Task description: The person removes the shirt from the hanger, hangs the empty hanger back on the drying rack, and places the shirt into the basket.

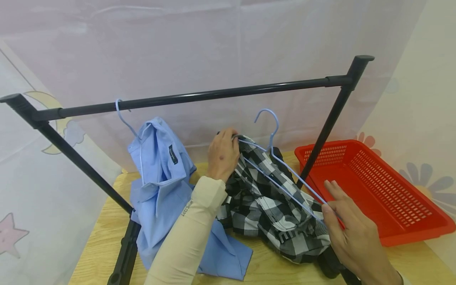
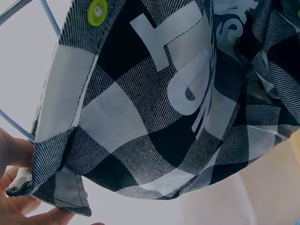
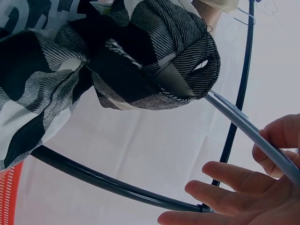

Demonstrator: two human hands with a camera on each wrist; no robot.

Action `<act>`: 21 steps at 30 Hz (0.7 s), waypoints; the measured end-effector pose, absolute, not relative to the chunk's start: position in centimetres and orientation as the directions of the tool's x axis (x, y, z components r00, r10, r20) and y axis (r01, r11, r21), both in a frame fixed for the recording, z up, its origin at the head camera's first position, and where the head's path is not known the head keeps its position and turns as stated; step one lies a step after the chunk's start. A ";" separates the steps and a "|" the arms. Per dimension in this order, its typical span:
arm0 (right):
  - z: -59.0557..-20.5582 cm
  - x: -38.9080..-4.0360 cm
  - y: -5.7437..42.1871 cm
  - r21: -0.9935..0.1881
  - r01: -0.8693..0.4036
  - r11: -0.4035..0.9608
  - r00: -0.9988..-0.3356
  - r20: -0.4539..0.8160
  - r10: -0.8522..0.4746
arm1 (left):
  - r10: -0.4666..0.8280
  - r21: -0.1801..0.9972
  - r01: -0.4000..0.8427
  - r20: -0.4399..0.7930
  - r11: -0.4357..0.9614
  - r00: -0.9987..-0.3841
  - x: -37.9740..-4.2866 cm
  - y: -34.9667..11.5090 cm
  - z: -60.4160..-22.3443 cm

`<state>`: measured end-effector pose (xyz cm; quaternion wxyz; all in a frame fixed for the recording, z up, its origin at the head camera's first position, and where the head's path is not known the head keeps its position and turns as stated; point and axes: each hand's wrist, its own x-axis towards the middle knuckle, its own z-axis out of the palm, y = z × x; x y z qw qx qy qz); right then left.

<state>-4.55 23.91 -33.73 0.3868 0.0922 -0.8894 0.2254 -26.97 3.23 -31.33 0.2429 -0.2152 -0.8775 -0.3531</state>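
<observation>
A: What takes up most room?
B: A wooden table [image 1: 101, 233], with a black rack [image 1: 327, 130] over it, its crossbar [image 1: 199, 96] running from about ten to two o'clock in the head view. A red basket [image 1: 377, 194] sits between three and four; a blue shirt [image 1: 153, 206] droops at eight.
A: And the checked shirt [image 1: 267, 209]?
B: At five o'clock, rumpled, with a pale blue hanger [image 1: 271, 143] across it, its hook below the crossbar.
A: How do the hands hold?
B: Near the centre, the left hand [image 1: 223, 154] pinches the checked shirt's edge; whether it grips the hanger too, nobody can tell. At four, the right hand [image 1: 356, 237] pinches the hanger's end between thumb and forefinger, other fingers extended.
A: Anything tiny?
B: A yellow-green button [image 2: 93, 18] at eleven in the left wrist view.
</observation>
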 end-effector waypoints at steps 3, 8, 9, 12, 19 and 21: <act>-33.7 -4.5 23.9 -0.329 -0.350 0.877 -0.675 0.738 0.007 | 0.203 0.519 0.548 0.578 0.656 -0.790 -27.0 3.2 -31.4; -33.7 -4.5 23.9 -0.321 -0.354 0.879 -0.667 0.745 0.003 | 0.196 0.518 0.546 0.583 0.658 -0.789 -27.1 3.0 -31.5; -33.7 -4.5 23.9 -0.319 -0.355 0.879 -0.665 0.747 0.002 | 0.196 0.518 0.545 0.582 0.659 -0.789 -27.2 3.0 -31.6; -33.7 -4.5 23.9 -0.316 -0.362 0.877 -0.659 0.752 -0.001 | 0.193 0.521 0.541 0.579 0.660 -0.793 -27.2 2.9 -31.6; -33.8 -4.5 23.8 -0.310 -0.370 0.876 -0.651 0.759 -0.006 | 0.183 0.531 0.527 0.568 0.664 -0.802 -27.3 2.9 -31.7; -33.7 -4.4 23.9 -0.312 -0.371 0.875 -0.652 0.758 -0.006 | 0.179 0.529 0.527 0.571 0.665 -0.801 -27.3 2.9 -31.8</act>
